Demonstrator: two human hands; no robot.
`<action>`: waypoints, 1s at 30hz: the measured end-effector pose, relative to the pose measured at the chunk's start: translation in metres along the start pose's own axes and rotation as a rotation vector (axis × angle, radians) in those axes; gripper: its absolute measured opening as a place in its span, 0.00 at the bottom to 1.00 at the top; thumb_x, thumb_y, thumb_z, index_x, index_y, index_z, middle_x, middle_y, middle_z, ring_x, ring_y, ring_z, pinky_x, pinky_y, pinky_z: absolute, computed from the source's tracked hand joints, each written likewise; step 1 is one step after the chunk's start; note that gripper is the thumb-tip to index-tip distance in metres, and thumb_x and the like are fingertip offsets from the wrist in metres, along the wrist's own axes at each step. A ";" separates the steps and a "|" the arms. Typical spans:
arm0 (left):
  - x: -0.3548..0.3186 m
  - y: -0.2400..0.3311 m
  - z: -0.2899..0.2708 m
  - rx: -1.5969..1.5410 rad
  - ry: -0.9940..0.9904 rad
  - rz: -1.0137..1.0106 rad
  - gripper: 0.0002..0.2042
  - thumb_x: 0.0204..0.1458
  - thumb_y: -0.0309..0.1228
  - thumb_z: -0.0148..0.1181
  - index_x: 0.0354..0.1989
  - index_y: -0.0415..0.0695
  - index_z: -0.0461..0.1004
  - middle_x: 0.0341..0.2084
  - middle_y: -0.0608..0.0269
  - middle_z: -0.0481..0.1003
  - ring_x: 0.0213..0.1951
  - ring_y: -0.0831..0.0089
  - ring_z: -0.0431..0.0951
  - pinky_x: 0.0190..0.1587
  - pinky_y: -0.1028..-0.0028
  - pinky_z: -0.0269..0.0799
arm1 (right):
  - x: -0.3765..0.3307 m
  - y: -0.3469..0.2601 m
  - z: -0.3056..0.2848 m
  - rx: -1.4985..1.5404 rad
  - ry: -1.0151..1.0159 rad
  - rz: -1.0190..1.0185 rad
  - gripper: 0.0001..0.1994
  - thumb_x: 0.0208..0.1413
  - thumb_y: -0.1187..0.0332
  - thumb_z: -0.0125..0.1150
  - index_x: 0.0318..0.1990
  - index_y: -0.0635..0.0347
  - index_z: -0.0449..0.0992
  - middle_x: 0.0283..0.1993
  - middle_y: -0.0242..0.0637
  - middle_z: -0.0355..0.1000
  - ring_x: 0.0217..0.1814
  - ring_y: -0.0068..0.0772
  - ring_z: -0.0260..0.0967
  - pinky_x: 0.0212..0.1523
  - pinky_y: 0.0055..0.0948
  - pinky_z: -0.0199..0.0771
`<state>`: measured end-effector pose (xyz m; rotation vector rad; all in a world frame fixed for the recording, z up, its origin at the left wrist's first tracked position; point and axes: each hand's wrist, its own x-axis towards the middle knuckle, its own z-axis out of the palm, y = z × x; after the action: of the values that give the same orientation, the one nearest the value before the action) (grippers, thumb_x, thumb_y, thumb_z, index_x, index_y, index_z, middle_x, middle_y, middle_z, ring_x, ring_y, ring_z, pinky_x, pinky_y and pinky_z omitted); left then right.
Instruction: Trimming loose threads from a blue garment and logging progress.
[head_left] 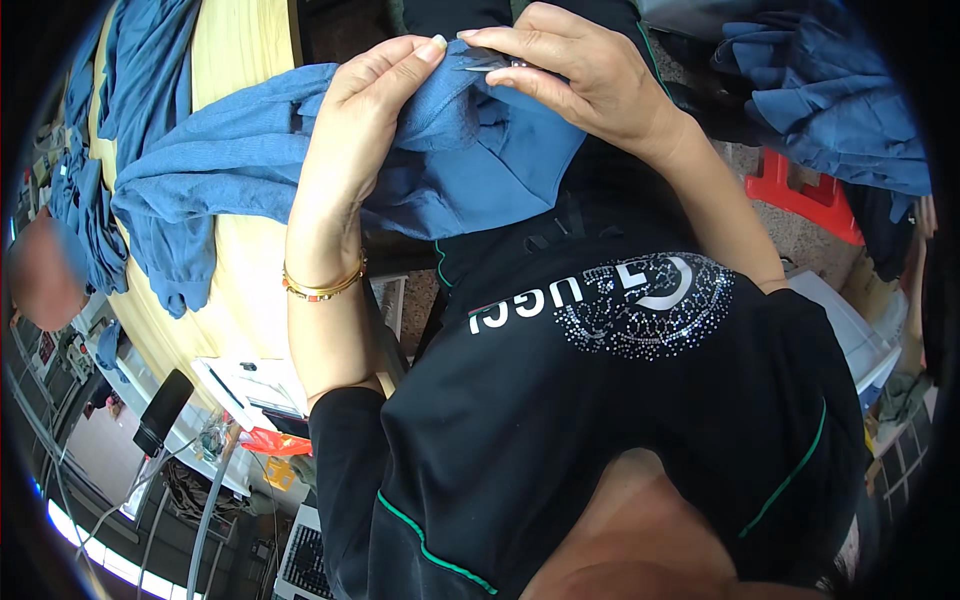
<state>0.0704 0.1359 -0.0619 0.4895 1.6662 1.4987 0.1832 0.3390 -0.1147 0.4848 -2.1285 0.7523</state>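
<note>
A blue garment [500, 185] of soft knitted fabric lies over my lap, and one long part of it stretches left onto the wooden table. My left hand [372, 90] is closed, pinching an edge of the garment between thumb and forefinger. Close beside it, my right hand [590, 80] grips small thread snips [482, 67]. The pointed metal blades face left, at the fabric near my left fingertips. My right fingers hide most of the snips' handle. Whether the blades touch the cloth or a thread is too small to tell.
More blue garments [150, 75] hang over the pale wooden table [240, 45] at the left. A heap of blue cloth [840, 105] is at the upper right, above a red plastic stool [805, 195]. At the right stands a white bin [850, 335]. Another person is at the far left.
</note>
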 end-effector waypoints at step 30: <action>-0.023 0.017 -0.048 0.195 -0.191 0.163 0.13 0.66 0.34 0.59 0.49 0.35 0.79 0.36 0.72 0.79 0.41 0.85 0.75 0.46 0.83 0.70 | 0.026 -0.007 -0.028 0.541 -0.203 0.791 0.05 0.60 0.76 0.69 0.42 0.63 0.80 0.35 0.20 0.67 0.37 0.10 0.60 0.40 0.13 0.60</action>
<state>0.0426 0.0921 -0.0405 0.8655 1.6596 1.3610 0.1874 0.3506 -0.0775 -0.0492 -2.2872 1.8118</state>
